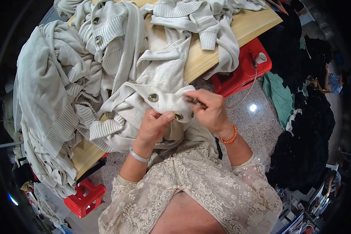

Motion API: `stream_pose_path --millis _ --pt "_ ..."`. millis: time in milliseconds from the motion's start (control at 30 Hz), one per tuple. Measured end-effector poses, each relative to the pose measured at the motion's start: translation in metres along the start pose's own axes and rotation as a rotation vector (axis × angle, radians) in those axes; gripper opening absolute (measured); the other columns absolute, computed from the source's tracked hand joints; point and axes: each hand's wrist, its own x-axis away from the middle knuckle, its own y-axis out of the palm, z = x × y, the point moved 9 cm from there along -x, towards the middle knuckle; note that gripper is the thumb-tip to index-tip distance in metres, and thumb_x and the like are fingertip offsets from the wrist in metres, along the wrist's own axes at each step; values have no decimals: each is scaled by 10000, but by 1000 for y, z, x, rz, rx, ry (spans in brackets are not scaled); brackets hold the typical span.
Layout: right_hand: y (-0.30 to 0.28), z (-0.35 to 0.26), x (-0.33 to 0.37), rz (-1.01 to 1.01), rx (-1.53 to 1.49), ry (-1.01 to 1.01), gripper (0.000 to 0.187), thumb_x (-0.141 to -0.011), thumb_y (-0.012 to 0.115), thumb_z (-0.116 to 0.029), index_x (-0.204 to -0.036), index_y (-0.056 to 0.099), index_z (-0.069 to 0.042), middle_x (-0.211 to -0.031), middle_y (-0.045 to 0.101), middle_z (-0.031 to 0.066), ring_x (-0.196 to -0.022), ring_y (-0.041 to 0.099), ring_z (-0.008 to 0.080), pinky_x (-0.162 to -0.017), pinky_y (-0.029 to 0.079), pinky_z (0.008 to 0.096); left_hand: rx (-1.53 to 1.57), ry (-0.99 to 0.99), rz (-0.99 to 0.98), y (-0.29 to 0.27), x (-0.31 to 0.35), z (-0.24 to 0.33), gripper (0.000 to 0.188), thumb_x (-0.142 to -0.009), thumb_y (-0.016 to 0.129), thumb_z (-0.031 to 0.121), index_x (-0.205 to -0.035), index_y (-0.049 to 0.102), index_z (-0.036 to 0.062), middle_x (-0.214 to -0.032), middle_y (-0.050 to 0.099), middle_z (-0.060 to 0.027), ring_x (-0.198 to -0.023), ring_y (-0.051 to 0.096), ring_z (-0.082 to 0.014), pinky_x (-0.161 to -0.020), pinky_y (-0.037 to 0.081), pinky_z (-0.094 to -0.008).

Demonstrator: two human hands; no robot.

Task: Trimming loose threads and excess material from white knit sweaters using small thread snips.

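Note:
My left hand point(154, 126) pinches the buttoned edge of a cream knit cardigan point(169, 100) between thumb and fingers. A dark round button point(153, 97) shows on the raised band, and another button point(178, 116) sits right by my left thumb. My right hand point(210, 111) is closed around a small dark metal tool point(195, 102), held against the same band. The tool's exact kind is hard to make out, since the fingers cover much of it. The rest of the cardigan drapes from the table toward my lap.
Heaped cream knitwear point(54, 78) covers much of the wooden table point(245, 25). A red stool point(243, 64) at the right bears a white cup point(261, 58) and a cable. Another red stool point(84, 197) stands lower left. Dark cloth point(296, 148) and green fabric point(277, 95) lie to the right.

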Motion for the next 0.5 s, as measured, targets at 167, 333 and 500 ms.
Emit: stream_pose_path --millis 167,333,500 --pt "-12 44 12 -14 -132 352 165 -962 560 -96 -893 652 21 -746 590 -30 -645 442 -4 -534 381 199 -235 119 -39 -6 8 -5 268 -849 691 15 -1114 665 -15 -1088 682 -65 -1003 624 -136 -891 483 -286" --pt "23 -9 11 -249 -138 183 168 -843 699 -83 -987 664 -4 -850 641 28 -658 536 47 -554 420 207 -352 118 -48 -12 13 -18 214 -864 666 -14 -1077 684 -12 -1047 692 -53 -967 631 -126 -865 496 -265" --pt "57 -13 17 -209 60 19 285 -755 772 -144 -1004 680 -39 -782 622 119 -593 592 197 -540 457 320 -663 174 -12 -17 15 -22 172 -886 568 -51 -990 702 -20 -933 706 -47 -852 618 -71 -741 495 -227"
